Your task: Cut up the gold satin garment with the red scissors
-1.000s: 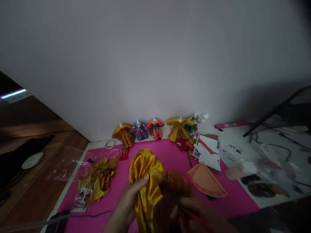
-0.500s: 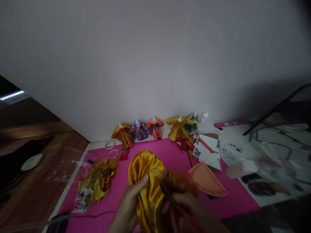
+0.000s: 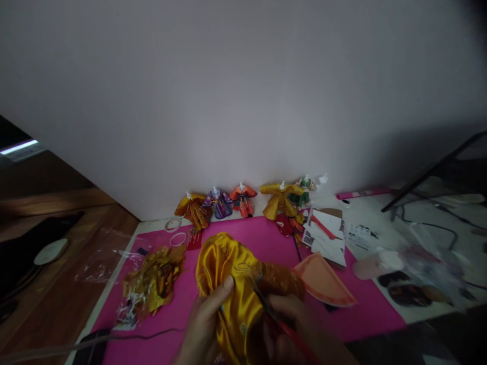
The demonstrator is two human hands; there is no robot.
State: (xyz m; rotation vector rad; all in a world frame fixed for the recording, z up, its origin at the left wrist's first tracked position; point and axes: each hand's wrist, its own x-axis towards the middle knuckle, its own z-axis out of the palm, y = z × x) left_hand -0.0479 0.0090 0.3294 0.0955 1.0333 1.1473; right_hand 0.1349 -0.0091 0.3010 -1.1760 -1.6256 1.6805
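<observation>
Shiny golden-yellow satin fabric (image 3: 238, 263) with a woven pattern is bunched up over the pink mat. My left hand (image 3: 207, 314) grips it from the left, thumb pressed on top and fingers hidden beneath. In my right hand (image 3: 289, 317) is a pair of scissors (image 3: 262, 299) with dark blades and red handles. The blades point up and left, and their tips lie against the fabric near its embroidered figure. A browner part of the cloth spreads to the right, behind my right hand. Dimness and blur hide how far apart the blades are.
A pink mat (image 3: 247, 234) covers the table. Golden scraps (image 3: 162, 276) lie left beside clear plastic (image 3: 104, 263). Small dressed doll bodies, including an orange one (image 3: 242, 198), line the wall. At right are a peach fabric wedge (image 3: 323, 281), papers (image 3: 329, 233) and a bottle (image 3: 376, 264).
The fabric and my left hand have shifted slightly. The scissors have moved a little up and left along the cloth, still in my right hand.
</observation>
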